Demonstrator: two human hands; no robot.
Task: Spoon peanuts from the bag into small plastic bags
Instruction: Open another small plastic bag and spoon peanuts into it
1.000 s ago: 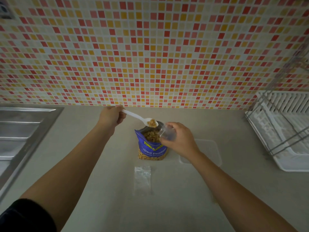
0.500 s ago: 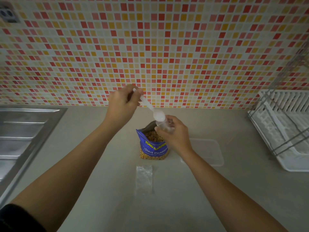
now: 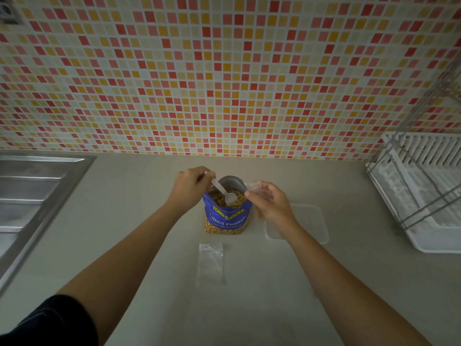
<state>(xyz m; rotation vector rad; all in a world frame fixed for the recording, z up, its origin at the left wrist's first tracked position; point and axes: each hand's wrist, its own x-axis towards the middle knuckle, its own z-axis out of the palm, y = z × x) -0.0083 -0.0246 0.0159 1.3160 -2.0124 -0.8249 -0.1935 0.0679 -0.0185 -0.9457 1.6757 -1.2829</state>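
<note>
The tiled wall (image 3: 224, 71) runs behind the peanut bag (image 3: 227, 218), which stands open on the counter (image 3: 124, 196). The sink (image 3: 30, 196) is well to the left of it and the rack (image 3: 424, 196) well to the right. A clear tub (image 3: 309, 221) lies just right of the peanut bag, and a spare bag (image 3: 210, 263) lies flat in front of it, still unused.

What has changed is the spoon's position. A second ago the left hand (image 3: 192, 186) held it loaded above the peanut bag. Half a second ago it was tipped up at the mouth of the small bag. Now the left hand's fingers are pinched on the handle, and the spoon (image 3: 224, 192) slants down with its bowl in among the peanuts at the peanut bag's mouth. The bowl looks bare.

The right hand (image 3: 272, 203) has come down with it. Its fingers are curled round the small bag (image 3: 255, 188), holding it at the right edge of the peanut bag's mouth.

I'd say one spoonful has gone in and the next scoop is starting. I cannot tell how full the small bag is, because the hand covers most of it. Its mouth needs to stay open and close by for the next tip.
</note>
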